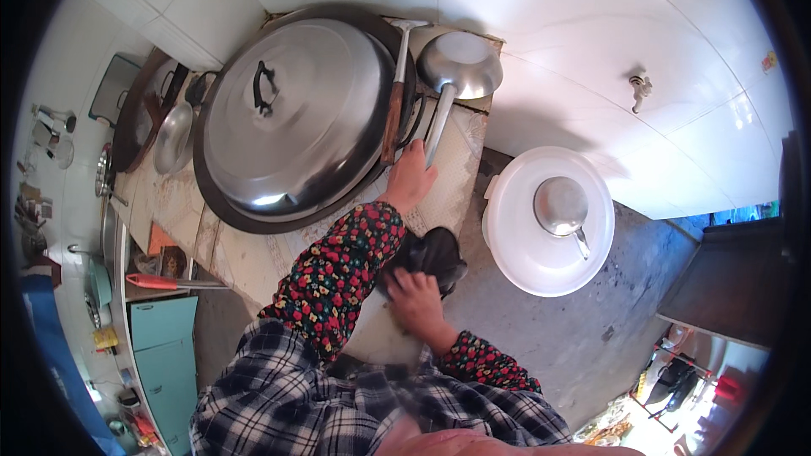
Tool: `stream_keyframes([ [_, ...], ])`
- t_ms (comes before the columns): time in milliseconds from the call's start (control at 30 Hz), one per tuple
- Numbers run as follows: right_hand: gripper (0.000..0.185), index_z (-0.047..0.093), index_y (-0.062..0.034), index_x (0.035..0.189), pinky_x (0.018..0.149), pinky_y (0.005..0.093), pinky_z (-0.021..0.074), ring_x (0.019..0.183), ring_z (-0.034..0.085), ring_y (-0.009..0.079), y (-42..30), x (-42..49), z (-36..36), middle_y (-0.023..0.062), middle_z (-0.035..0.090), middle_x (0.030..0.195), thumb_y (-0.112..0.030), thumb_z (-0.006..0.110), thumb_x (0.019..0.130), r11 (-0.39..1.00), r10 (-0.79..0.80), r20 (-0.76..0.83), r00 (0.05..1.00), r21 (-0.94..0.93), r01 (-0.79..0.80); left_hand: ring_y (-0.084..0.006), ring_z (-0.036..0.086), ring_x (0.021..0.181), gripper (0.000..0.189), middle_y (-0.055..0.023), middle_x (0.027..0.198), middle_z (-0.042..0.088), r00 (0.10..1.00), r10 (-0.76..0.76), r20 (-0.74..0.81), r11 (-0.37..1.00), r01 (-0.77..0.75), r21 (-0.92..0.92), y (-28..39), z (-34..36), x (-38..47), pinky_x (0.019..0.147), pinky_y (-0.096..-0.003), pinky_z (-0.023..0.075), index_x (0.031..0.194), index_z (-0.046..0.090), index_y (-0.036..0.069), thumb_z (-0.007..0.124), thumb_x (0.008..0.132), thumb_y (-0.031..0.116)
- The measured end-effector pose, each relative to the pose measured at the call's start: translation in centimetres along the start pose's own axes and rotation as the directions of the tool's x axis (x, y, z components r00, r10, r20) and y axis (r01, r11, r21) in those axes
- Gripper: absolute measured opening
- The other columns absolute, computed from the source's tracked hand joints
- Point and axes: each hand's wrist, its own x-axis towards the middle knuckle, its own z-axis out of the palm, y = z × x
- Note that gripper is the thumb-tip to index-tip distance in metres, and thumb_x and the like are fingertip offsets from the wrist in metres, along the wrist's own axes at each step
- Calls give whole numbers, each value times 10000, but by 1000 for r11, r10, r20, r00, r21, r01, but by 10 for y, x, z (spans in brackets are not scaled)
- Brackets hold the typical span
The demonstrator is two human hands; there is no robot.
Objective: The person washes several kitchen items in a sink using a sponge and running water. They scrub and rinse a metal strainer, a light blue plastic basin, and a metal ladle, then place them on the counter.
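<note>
My left hand (pixel 408 180) is at the handle end of a large metal ladle (pixel 462 66), the handle between thumb and fingers. The ladle's bowl lies upside down on the tiled stove top (pixel 453 145). Close beside that hand is the wooden handle of a spatula (pixel 394 117), which rests along the rim of a big wok (pixel 231 218). A domed metal lid (pixel 304 107) with a black handle covers the wok. Near the stove's front edge, my slightly blurred right hand (pixel 418 307) has its fingers curled on a dark, crumpled cloth (pixel 437 256).
A white plastic tub (pixel 497 253) stands right of the stove, with a metal dipper (pixel 561 206) on its white top. A tap (pixel 640 88) juts from the tiled wall. Left are a metal bowl (pixel 174 138), a second wok (pixel 136 120), a red-handled tool (pixel 155 281) and turquoise drawers (pixel 165 367).
</note>
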Motion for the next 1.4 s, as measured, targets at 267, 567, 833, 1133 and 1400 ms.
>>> stream_keyframes([
  [267, 514, 589, -195, 1216, 886, 434, 388, 1106, 464, 241, -8, -15, 3, 40, 506, 1301, -255, 662, 710, 961, -259, 183, 948, 144, 234, -433, 544, 1011, 467, -244, 1118, 531, 998, 54, -27, 996, -52, 78, -1, -9, -25, 860, -492, 460, 1177, 443, -20, 638, 827, 219],
  [567, 623, 518, -60, 1322, 1142, 552, 184, 1407, 249, 384, -4, 48, 10, 171, 369, 1466, -310, 691, 779, 997, -8, 138, 990, -77, 19, -336, 552, 973, 285, -169, 1070, 559, 979, 120, -165, 987, -136, -90, -35, -97, -208, 875, -397, 458, 1122, 579, 11, 627, 870, 134],
  [833, 628, 472, 4, 1339, 1146, 499, 235, 1395, 285, 371, -116, 70, 104, 190, 380, 1455, -253, 658, 798, 947, -321, 239, 916, 49, 318, -125, 574, 748, 106, -26, 806, 559, 724, -620, -301, 695, 330, -639, -146, -139, -374, 675, -277, 472, 957, 579, 50, 608, 918, 144],
  [1133, 653, 482, -47, 1364, 1134, 529, 242, 1387, 330, 362, -107, -49, 40, 163, 404, 1463, -47, 603, 723, 975, 94, -102, 990, -191, -113, -175, 503, 1117, 660, -72, 1189, 516, 628, -431, -648, 887, 165, -431, -287, -248, -388, 908, -307, 429, 1337, 430, 53, 773, 780, 140],
  [1400, 503, 550, -28, 1250, 1122, 511, 282, 1337, 366, 384, -196, 83, 171, 184, 495, 1321, -105, 651, 763, 978, -110, 35, 993, -172, 114, -88, 607, 810, 330, -12, 902, 631, 915, -394, -92, 519, 138, -844, -285, -298, -340, 760, -241, 487, 1168, 603, 10, 696, 873, 128],
])
